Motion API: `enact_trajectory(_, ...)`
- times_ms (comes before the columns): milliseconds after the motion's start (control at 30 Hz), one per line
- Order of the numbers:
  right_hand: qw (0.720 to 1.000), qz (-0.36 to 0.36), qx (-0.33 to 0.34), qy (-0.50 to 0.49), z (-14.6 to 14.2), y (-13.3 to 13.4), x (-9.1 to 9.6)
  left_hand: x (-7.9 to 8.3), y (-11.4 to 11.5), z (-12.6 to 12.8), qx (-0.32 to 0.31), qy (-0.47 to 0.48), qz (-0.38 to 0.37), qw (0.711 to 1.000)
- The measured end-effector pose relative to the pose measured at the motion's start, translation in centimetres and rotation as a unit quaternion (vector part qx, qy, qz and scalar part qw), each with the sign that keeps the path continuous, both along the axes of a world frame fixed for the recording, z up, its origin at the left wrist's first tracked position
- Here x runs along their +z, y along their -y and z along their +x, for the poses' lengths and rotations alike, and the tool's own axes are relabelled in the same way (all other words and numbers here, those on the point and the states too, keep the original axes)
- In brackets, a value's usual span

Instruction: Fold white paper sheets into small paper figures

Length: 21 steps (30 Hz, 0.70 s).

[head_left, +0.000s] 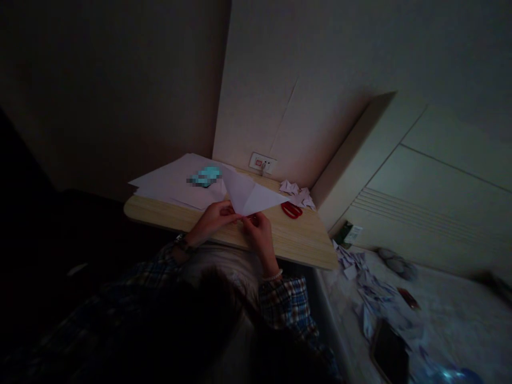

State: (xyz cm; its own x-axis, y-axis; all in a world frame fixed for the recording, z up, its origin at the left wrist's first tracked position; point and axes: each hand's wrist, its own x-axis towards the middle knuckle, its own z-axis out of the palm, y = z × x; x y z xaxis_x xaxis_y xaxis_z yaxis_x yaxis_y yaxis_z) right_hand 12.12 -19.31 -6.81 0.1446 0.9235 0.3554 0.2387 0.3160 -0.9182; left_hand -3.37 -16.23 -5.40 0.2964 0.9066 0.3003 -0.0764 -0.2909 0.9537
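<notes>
A white sheet of paper (264, 199), partly folded with a crease down its middle, stands up from my fingers above the wooden table. My left hand (215, 217) pinches its lower corner from the left. My right hand (258, 229) grips the same corner from the right, fingertips close to the left ones. A stack of white paper (168, 184) lies left of my hands. On that stack rests a pixelated turquoise object (206, 175) whose kind I cannot make out. Just right of the held sheet lie red-handled scissors (292, 210), their blades not visible.
Small folded paper pieces (298, 193) sit at the back right of the wooden table (304, 242). A wall socket (263, 162) is behind it. On the bed (452, 298) at right are more folded papers (368, 280) and a dark flat device (390, 352).
</notes>
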Motion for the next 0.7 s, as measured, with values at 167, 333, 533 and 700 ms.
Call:
enact_trajectory(167,0.999,0.01,-0.011,-0.036,0.06,0.08,0.11,-0.15,-0.14,0.01,-0.003,-0.007,0.002,1.0)
enact_trajectory(333,0.999,0.001,-0.007,-0.036,0.07,-0.01,0.04,-0.28,-0.3,-0.06,0.0,-0.006,-0.001,1.0)
enact_trajectory(533,0.999,0.01,-0.015,-0.027,-0.07,0.21,0.21,-0.29,-0.3,-0.02,0.0,-0.004,0.008,1.0)
enact_trajectory(700,0.999,0.0,-0.014,-0.031,-0.06,0.19,0.22,-0.05,-0.13,-0.03,0.001,-0.012,0.0,1.0)
